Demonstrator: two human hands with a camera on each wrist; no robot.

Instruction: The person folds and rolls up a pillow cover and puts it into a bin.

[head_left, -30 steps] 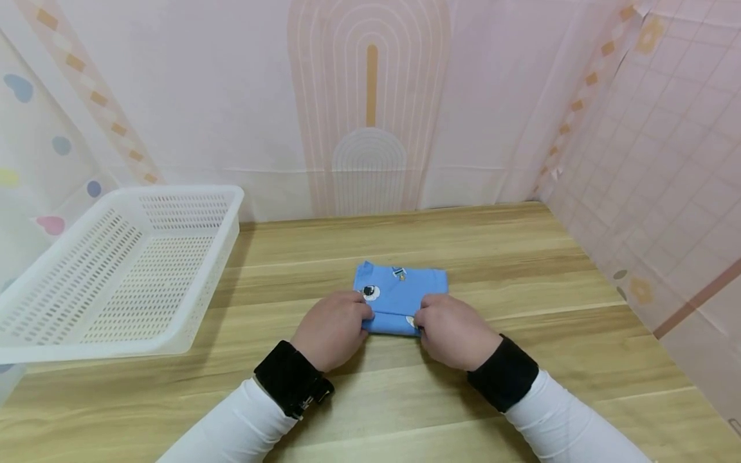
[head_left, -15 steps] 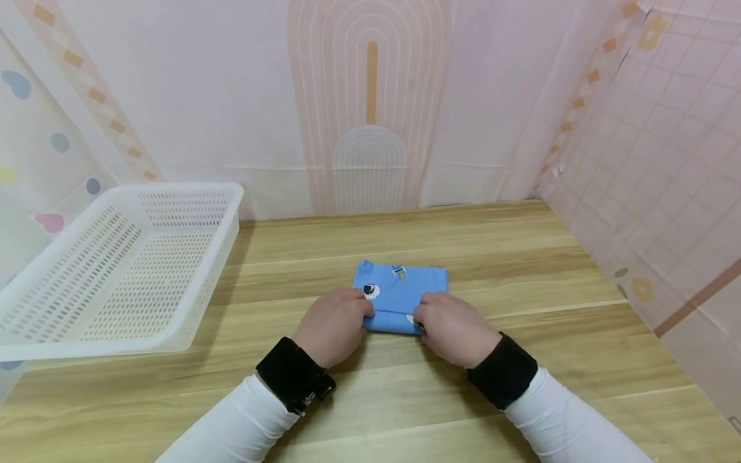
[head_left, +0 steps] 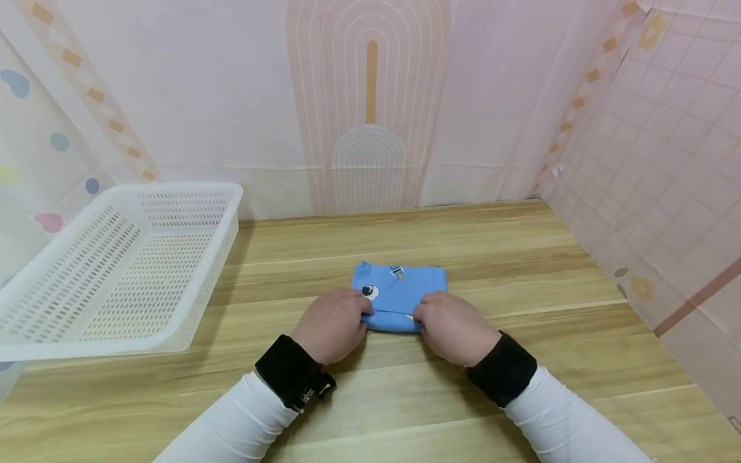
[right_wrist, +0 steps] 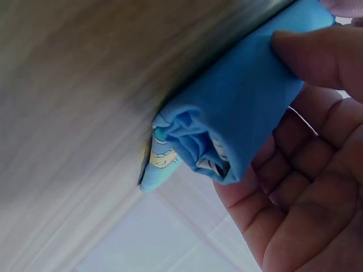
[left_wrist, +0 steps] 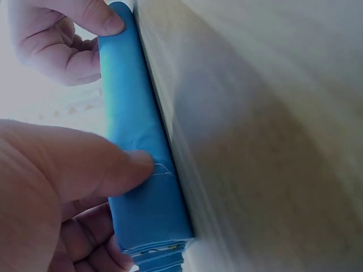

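Nearest the person, the left hand [head_left: 331, 325] and the right hand [head_left: 452, 326] are each gripping the near edge of the folded blue garment [head_left: 401, 290]. In both wrist views the thumbs and curled fingers are pinching the layered cloth [left_wrist: 142, 187] [right_wrist: 238, 119].

The garment is lying on the wooden table [head_left: 521, 270], at its centre, right of and apart from the white basket [head_left: 191, 257].

Progress, as a judgement: the garment is already reduced to a compact, multi-layer rectangle, so folding appears nearly complete; at most a final fold or squaring of the near edge is remaining. The basket is holding nothing visible.

Orientation: the long axis is running left to right, parallel to the table's near edge; the gripped fold is facing the person, the far edge toward the patterned backdrop [head_left: 370, 96].
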